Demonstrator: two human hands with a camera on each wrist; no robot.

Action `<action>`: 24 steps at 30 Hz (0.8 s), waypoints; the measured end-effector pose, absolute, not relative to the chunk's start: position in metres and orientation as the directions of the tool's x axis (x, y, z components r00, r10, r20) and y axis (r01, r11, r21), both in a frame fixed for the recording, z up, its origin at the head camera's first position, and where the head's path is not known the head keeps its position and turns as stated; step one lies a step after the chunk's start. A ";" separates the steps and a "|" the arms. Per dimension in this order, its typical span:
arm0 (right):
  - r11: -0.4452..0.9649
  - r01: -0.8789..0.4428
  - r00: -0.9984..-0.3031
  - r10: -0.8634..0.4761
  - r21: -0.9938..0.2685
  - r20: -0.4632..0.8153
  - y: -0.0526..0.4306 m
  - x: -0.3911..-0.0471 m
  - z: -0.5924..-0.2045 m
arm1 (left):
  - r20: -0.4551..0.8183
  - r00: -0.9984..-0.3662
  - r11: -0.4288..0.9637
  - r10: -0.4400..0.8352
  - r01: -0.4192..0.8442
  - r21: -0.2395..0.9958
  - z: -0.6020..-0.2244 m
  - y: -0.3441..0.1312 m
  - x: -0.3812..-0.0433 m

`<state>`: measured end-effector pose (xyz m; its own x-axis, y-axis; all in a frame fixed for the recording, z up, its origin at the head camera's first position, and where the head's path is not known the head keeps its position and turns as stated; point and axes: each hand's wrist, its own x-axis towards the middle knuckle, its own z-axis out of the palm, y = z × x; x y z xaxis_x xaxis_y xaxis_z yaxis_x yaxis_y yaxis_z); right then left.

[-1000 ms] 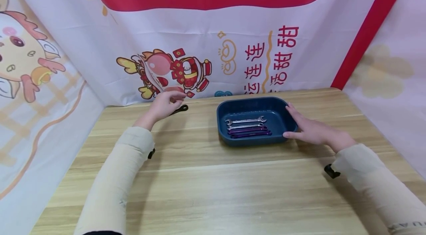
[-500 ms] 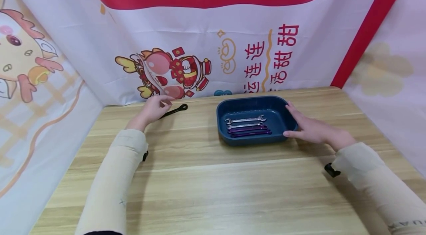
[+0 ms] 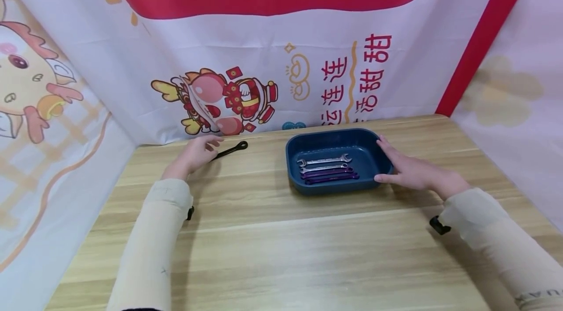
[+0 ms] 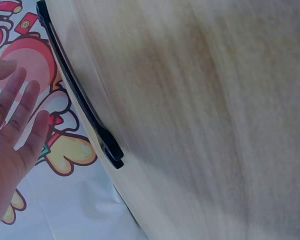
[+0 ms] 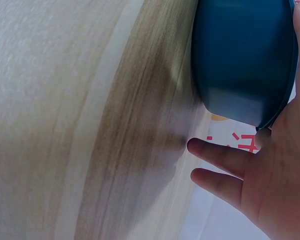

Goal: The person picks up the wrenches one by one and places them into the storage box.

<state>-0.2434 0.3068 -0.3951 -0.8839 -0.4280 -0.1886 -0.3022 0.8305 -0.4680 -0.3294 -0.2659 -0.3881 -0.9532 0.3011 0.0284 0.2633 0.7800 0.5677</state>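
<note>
In the head view my left hand (image 3: 198, 154) is held over a black wrench (image 3: 232, 150) near the table's back edge. The left wrist view shows the whole black wrench (image 4: 80, 90) lying on the wood, with the fingers (image 4: 22, 107) loosely extended and apart from it. My right hand (image 3: 409, 171) rests against the right end of a dark blue plastic bin (image 3: 292, 174). Its thumb and fingers are spread along that end, and in the right wrist view two fingers (image 5: 220, 155) stick out straight below the bin. Several silver wrenches (image 3: 325, 160) and purple wrenches (image 3: 332, 178) lie side by side inside.
The wood-patterned table (image 3: 281, 252) backs onto a printed white and red cloth (image 3: 264, 37). Another printed cloth (image 3: 44, 164) hangs along the left side. A pale cloth (image 3: 514, 120) closes off the right.
My left hand has moved leftward and down along the black wrench, uncovering more of its right end. The right hand and the bin have stayed in place.
</note>
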 end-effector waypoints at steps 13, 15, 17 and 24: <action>0.827 -0.290 -0.885 -0.423 -0.482 -0.193 0.306 -0.241 -0.394 | -0.074 -0.937 0.796 0.341 0.246 0.553 -0.400 -0.268 -0.335; 0.824 -0.290 -0.886 -0.423 -0.486 -0.189 0.306 -0.240 -0.393 | -0.071 -0.937 0.799 0.341 0.249 0.547 -0.401 -0.268 -0.337; 0.820 -0.293 -0.885 -0.427 -0.492 -0.184 0.306 -0.240 -0.395 | -0.065 -0.939 0.804 0.339 0.253 0.539 -0.403 -0.270 -0.337; 0.823 -0.285 -0.888 -0.420 -0.492 -0.188 0.307 -0.243 -0.398 | -0.107 -0.942 0.841 0.319 0.229 0.490 -0.405 -0.271 -0.336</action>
<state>-0.2430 0.3066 -0.3979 -0.8879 -0.4199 -0.1878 -0.2849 0.8226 -0.4922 -0.3363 -0.2713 -0.4051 -0.9417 0.3192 -0.1067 0.2294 0.8408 0.4904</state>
